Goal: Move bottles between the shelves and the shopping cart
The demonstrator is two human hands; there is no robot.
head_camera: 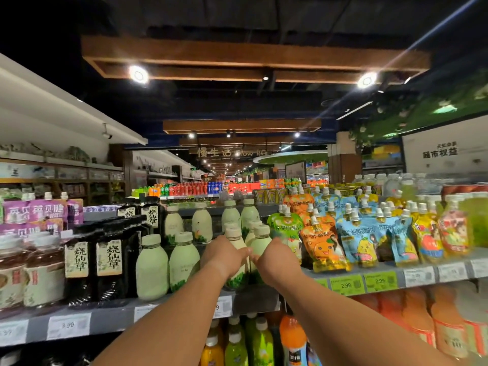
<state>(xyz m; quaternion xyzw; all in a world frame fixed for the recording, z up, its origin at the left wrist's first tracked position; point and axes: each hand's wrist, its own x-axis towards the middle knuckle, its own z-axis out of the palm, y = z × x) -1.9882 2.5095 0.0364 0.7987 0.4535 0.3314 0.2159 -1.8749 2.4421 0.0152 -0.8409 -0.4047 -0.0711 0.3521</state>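
Note:
Pale green bottles with cream caps stand in rows on the upper shelf [248,302]. My left hand [224,256] reaches in from below and wraps round the front of one pale green bottle [235,240]. My right hand [274,260] holds the neighbouring pale green bottle [260,243] just to its right. Both bottles stand upright on the shelf, their caps showing above my hands. My fingertips nearly meet between the two bottles. The frame is slightly blurred. No shopping cart is in view.
Two more pale green bottles [151,268] stand left of my hands, then black tea bottles [108,260]. Colourful spouted jelly pouches [324,249] hang close on the right. Juice bottles [261,342] fill the shelf below. An aisle with distant drink displays lies beyond.

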